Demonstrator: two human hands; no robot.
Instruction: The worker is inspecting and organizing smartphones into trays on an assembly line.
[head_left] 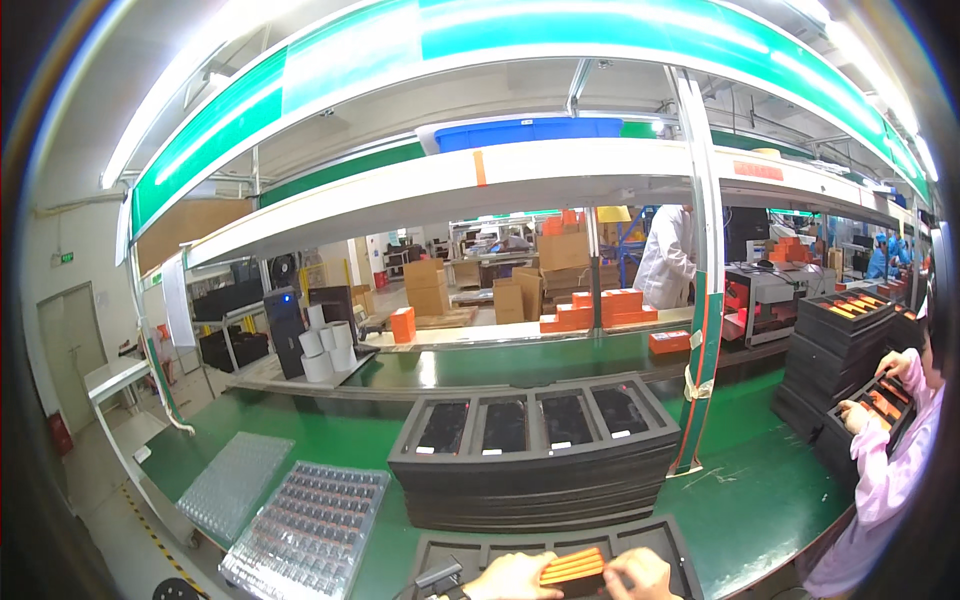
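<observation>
Orange strips (574,567) sit pinched in my left hand (515,578) over a black tray (681,562) — my right hand (643,575), half-curled, adjoins them; its hold I can't tell remotely.

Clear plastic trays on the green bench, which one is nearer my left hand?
The right tray, showing rows of dark spots; the paler tray sits farther left.

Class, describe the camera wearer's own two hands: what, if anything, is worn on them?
The left hand and the right hand are both ungloved. A dark band shows at the left one's wrist, with a small, dark, boxy device beside it, apparently strapped on. No sleeve shows; the lower edge cuts off the rest.
</observation>
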